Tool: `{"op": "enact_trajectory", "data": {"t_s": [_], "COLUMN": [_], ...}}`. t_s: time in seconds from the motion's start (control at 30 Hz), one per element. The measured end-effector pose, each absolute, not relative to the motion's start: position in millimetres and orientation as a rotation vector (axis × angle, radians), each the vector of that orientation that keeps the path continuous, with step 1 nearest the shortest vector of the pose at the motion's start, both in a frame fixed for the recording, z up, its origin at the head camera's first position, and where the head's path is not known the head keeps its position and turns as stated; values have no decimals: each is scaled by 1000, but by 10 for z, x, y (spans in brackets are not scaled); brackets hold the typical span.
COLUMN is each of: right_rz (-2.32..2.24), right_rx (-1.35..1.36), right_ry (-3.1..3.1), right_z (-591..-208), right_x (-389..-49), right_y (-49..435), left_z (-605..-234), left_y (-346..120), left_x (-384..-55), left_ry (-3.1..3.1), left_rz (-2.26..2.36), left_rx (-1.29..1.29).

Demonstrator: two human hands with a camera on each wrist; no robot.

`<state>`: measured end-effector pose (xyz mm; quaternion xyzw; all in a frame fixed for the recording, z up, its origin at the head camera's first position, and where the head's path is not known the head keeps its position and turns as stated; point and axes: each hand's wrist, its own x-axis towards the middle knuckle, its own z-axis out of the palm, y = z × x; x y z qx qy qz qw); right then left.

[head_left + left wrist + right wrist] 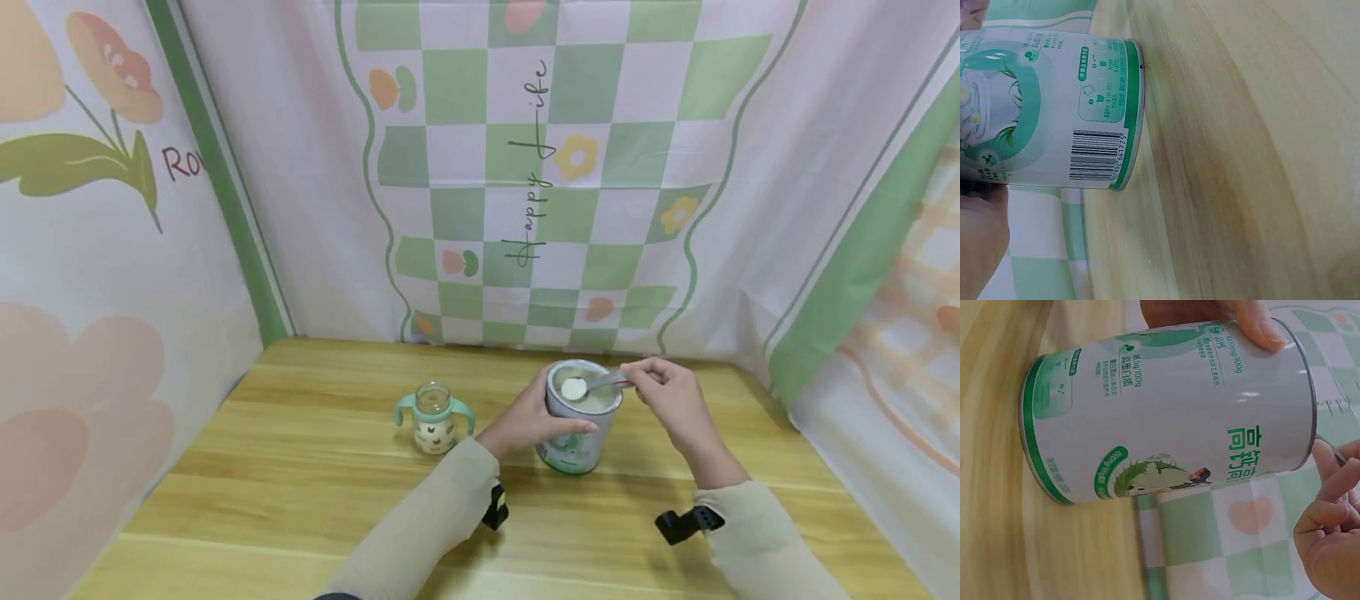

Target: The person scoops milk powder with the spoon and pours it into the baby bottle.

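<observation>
In the head view a white and green milk powder can (573, 446) stands open-topped, right of the table's middle. My left hand (534, 421) grips it from the left, with the thumb across the near side. A scoop (606, 380) with a pale handle is pinched between thumb and fingers of my right hand (670, 400). White powder (574, 388) fills its bowl, which is over the can's mouth near the rim. More powder shows inside the can. The right wrist view shows the left thumb (1260, 328) pressed on the can wall (1179, 419).
Left of the can stands a small clear baby bottle (435, 432) with two mint handles and an open top. The wooden table (315, 475) ends at a checked green and white cloth (517, 208) behind. Printed cloths hang at both sides.
</observation>
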<state>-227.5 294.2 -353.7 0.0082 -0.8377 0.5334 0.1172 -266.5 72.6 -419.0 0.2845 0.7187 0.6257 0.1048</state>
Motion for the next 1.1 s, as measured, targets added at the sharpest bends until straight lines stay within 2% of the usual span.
{"op": "enact_trajectory", "data": {"t_s": [0.27, 0.8, 1.1], "right_rz": [1815, 2098, 2113], "right_rx": [-48, -16, 19], "right_ry": [-2323, -2116, -2107], "right_z": [-3599, -3527, -3495], "right_x": [-2325, -2269, -2270], "right_y": [2985, 2917, 2905], "left_z": [-4192, -4125, -4096], "left_y": [728, 728, 709], "left_x": [-2666, -2649, -2673], "left_ry": [2141, 2220, 2224], "left_rz": [1842, 1786, 1770], "left_rx": [827, 766, 791]}}
